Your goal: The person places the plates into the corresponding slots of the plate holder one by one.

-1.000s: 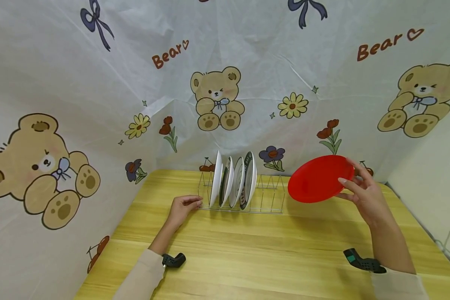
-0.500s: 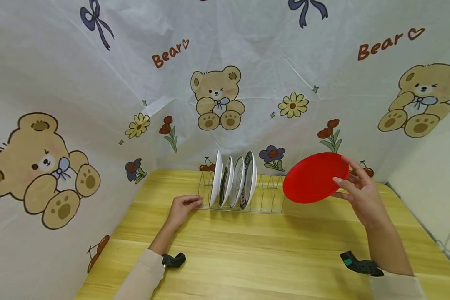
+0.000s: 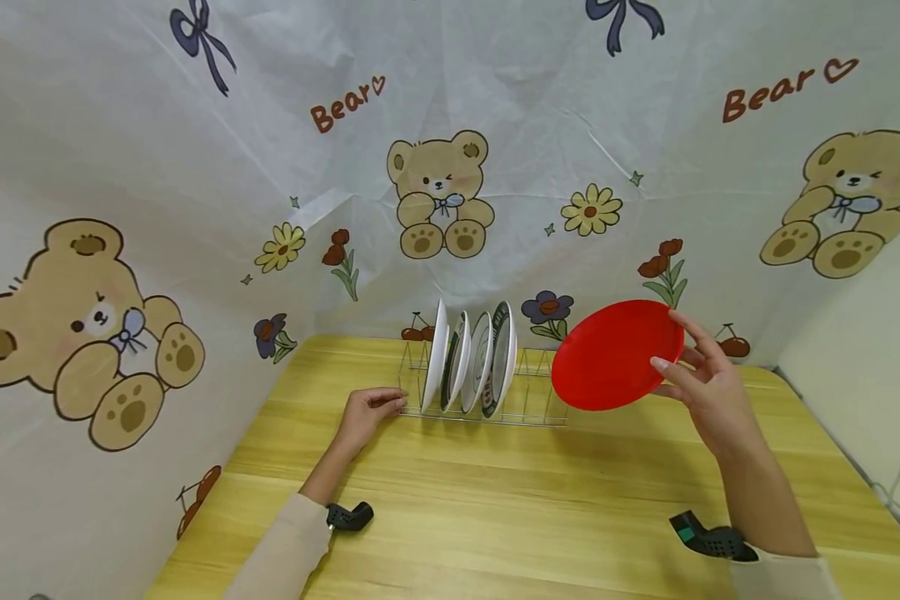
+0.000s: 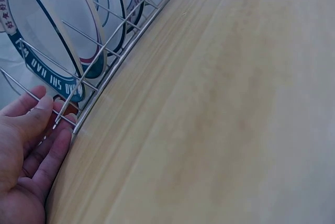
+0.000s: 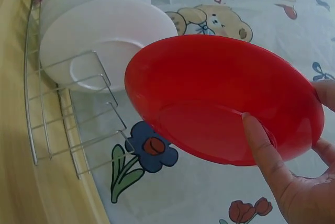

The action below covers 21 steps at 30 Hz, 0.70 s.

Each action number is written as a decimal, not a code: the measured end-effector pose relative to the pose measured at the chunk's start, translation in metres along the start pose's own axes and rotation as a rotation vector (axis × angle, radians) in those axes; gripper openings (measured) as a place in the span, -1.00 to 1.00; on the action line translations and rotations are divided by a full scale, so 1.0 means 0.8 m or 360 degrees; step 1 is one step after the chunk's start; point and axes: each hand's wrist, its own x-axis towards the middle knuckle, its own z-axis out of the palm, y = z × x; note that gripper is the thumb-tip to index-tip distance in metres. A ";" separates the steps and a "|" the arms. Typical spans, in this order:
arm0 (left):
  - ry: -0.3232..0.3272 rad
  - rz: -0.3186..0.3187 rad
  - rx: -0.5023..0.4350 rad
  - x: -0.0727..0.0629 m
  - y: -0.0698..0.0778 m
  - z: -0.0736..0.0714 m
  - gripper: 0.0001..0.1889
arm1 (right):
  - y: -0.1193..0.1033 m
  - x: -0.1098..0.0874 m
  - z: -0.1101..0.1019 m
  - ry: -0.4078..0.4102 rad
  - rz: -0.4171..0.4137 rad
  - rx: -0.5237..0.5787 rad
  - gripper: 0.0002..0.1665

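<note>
My right hand [image 3: 708, 400] holds a red plate [image 3: 615, 354] by its right edge, thumb on the near face and fingers behind. Tilted, the plate hangs in the air, overlapping the rack's right end in the head view. A wire dish rack [image 3: 528, 423] stands on the table with several patterned white plates [image 3: 435, 358] upright in its left and middle slots. At the rack's left end, my left hand [image 3: 363, 417] pinches the wire; the left wrist view shows thumb and fingers [image 4: 52, 161] around that corner. In the right wrist view, the red plate [image 5: 225, 88] is apart from the white plates [image 5: 120, 41].
The wooden table [image 3: 495, 508] runs up to a white cloth backdrop [image 3: 525, 92] printed with bears and flowers. Bare wire slots [image 5: 78, 114] are at the rack's right end. A pale wall [image 3: 862, 375] borders the right side.
My right hand has carried the red plate leftward to the rack's right end, and the plate stands somewhat steeper. My left hand stays on the rack. The head view shifts slightly.
</note>
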 end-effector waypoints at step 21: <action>0.0003 -0.0044 -0.0020 0.001 -0.002 -0.001 -0.73 | 0.004 0.028 0.058 -0.0099 0.0056 -0.0291 -0.15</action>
